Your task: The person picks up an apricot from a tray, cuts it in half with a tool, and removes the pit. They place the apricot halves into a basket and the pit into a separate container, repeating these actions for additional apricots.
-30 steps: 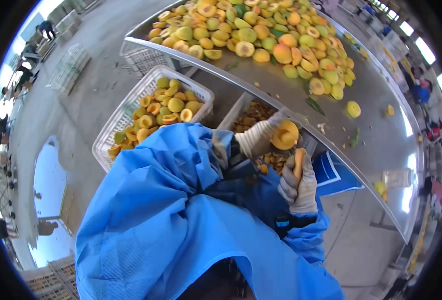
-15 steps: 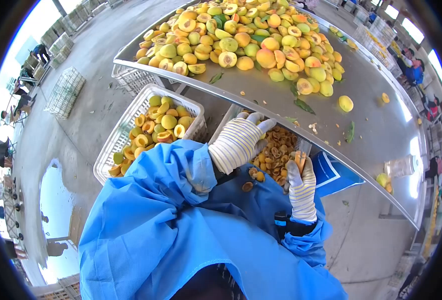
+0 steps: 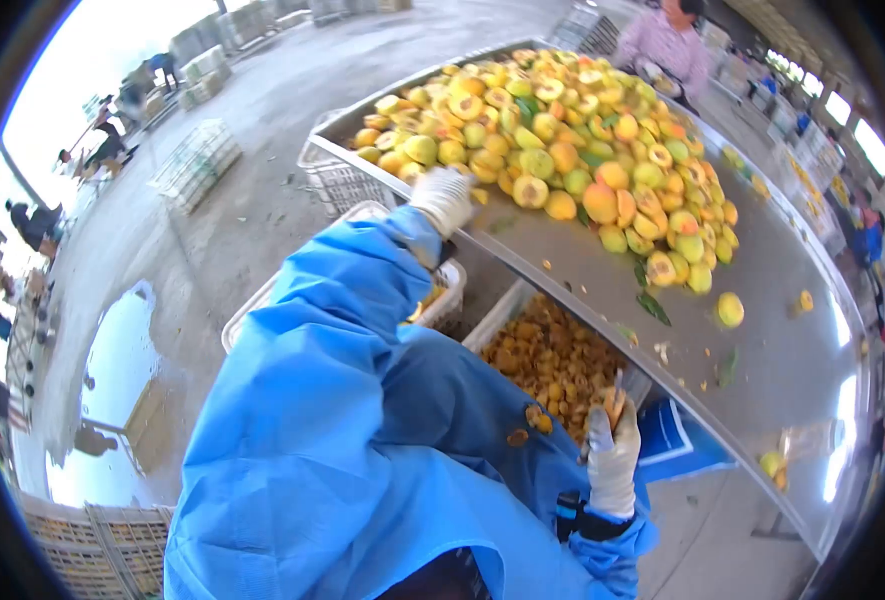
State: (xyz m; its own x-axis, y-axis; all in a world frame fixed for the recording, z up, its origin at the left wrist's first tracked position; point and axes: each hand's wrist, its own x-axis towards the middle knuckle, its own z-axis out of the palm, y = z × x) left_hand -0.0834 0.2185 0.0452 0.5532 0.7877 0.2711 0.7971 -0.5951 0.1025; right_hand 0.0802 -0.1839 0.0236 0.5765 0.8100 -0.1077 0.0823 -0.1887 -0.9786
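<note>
My left hand [image 3: 444, 197], in a white glove, is at the near left edge of the metal table, against the pile of peaches [image 3: 562, 155]. Its fingers are blurred, with a bit of yellow fruit at their tips; whether they grip it does not show. My gloved right hand [image 3: 614, 462] is closed around a slim wooden-handled tool [image 3: 614, 405], pointing upward; its working end is hard to make out. Beyond that hand, under the table edge, sits a bin of brown peach pits [image 3: 552, 365]. A few fruit scraps [image 3: 537, 417] lie on my blue apron.
The sloping metal table [image 3: 602, 290] fills the right side, bearing loose peaches and leaves. A white crate [image 3: 449, 285] stands beneath my left sleeve, partly hidden. A person in a pink top [image 3: 667, 50] is behind the table. A wire crate [image 3: 195, 165] and puddle [image 3: 112, 360] are on the left floor.
My left hand has moved from above the pit bin up and left to the peach pile. The right hand still holds the tool, lower in view. The view has shifted.
</note>
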